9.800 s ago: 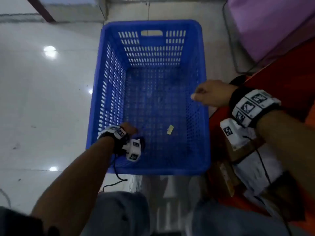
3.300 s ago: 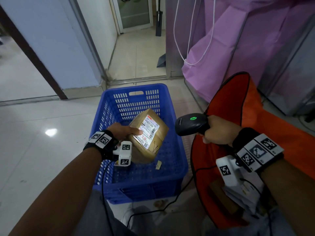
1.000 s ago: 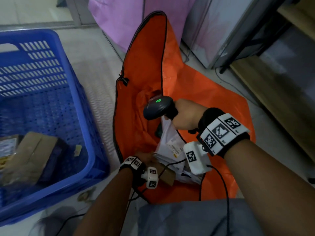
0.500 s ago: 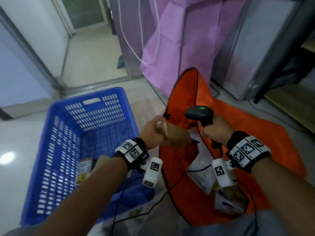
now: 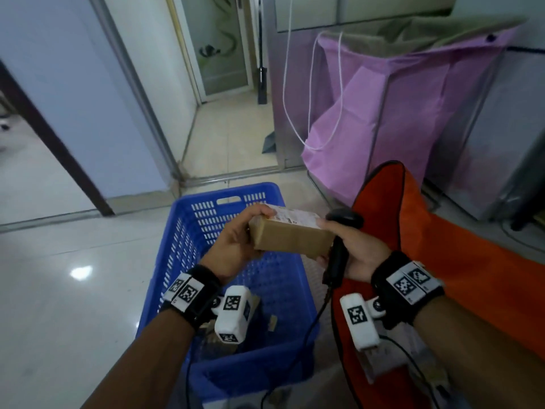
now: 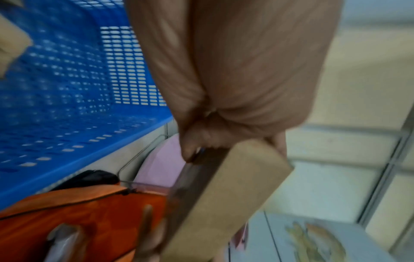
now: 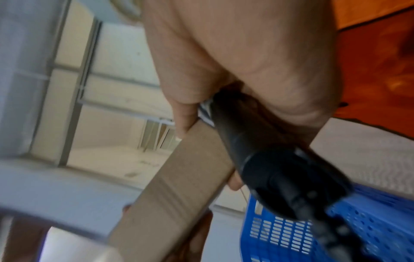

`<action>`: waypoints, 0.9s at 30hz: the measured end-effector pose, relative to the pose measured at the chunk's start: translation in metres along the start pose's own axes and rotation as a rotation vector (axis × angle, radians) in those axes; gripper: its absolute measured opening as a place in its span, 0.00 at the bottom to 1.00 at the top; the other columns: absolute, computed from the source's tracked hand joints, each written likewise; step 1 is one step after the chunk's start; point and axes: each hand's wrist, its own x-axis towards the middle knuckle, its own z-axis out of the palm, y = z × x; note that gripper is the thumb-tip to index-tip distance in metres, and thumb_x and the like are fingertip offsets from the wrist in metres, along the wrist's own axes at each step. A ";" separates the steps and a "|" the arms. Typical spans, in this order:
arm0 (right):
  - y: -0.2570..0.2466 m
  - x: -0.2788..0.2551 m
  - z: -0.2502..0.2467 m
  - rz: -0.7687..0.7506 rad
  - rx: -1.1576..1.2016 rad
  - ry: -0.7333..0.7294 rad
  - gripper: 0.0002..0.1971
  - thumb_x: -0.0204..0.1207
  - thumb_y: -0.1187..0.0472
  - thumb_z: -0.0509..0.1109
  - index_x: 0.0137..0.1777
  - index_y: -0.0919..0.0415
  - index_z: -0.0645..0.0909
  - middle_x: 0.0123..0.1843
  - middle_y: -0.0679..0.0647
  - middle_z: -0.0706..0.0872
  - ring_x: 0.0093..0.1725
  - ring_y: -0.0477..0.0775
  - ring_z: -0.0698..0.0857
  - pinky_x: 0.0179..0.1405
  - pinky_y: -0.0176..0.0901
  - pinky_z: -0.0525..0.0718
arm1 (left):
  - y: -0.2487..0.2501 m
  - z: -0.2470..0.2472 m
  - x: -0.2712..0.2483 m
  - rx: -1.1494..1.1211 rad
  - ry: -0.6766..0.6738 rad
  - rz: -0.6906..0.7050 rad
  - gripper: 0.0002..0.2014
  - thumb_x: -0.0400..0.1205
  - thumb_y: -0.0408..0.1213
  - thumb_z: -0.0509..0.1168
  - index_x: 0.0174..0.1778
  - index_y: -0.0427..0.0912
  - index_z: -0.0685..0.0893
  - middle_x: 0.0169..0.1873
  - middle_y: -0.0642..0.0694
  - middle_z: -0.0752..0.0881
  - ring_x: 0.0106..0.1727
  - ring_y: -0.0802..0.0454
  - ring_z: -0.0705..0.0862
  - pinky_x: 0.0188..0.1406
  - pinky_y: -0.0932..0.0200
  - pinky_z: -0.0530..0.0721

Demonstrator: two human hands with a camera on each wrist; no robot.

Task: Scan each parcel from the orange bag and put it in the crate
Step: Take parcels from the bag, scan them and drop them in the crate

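Note:
A brown cardboard parcel [image 5: 290, 239] with a white label on top is held level above the right side of the blue crate [image 5: 188, 240]. My left hand [image 5: 253, 231] grips its left end, thumb on top; the left wrist view shows that hand [image 6: 212, 141] pinching the parcel [image 6: 224, 203]. My right hand [image 5: 327, 240] grips the black scanner [image 5: 337, 255] while its thumb and a finger touch the parcel's right end [image 7: 179, 186]. The scanner [image 7: 268, 159] points away from me. The orange bag [image 5: 442, 261] lies open on the right. Another parcel [image 6: 11, 44] lies in the crate.
A purple bag [image 5: 383, 113] with white cords stands behind the orange bag against a grey cabinet [image 5: 501, 143]. The scanner cable [image 5: 312, 326] hangs down across the crate's front right corner. A paper scrap [image 5: 272, 321] lies on the crate floor. Tiled floor stretches left.
The parcel has come up from the bag to chest height over the crate's right side. My right hand, still holding the scanner, has moved in and now touches the parcel's right end.

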 end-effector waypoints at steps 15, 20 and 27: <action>0.019 0.022 0.017 -0.496 -0.632 0.280 0.13 0.79 0.55 0.76 0.57 0.62 0.86 0.41 0.54 0.89 0.43 0.56 0.89 0.42 0.52 0.90 | -0.016 -0.038 0.005 -0.194 0.536 -0.265 0.18 0.77 0.30 0.76 0.59 0.23 0.86 0.54 0.29 0.91 0.58 0.31 0.90 0.63 0.38 0.87; 0.021 0.018 0.012 -0.601 -0.920 -0.077 0.20 0.72 0.57 0.82 0.64 0.50 0.87 0.56 0.46 0.93 0.57 0.42 0.90 0.58 0.42 0.86 | -0.025 -0.062 0.002 -0.168 0.645 -0.272 0.23 0.72 0.26 0.80 0.62 0.28 0.86 0.53 0.29 0.91 0.55 0.30 0.91 0.59 0.30 0.87; 0.033 0.019 0.034 -0.606 -1.133 -0.163 0.21 0.71 0.55 0.83 0.63 0.48 0.86 0.56 0.44 0.92 0.55 0.38 0.89 0.54 0.36 0.85 | -0.026 -0.078 -0.004 -0.211 0.649 -0.346 0.28 0.72 0.26 0.81 0.69 0.32 0.83 0.58 0.31 0.90 0.57 0.32 0.91 0.54 0.36 0.90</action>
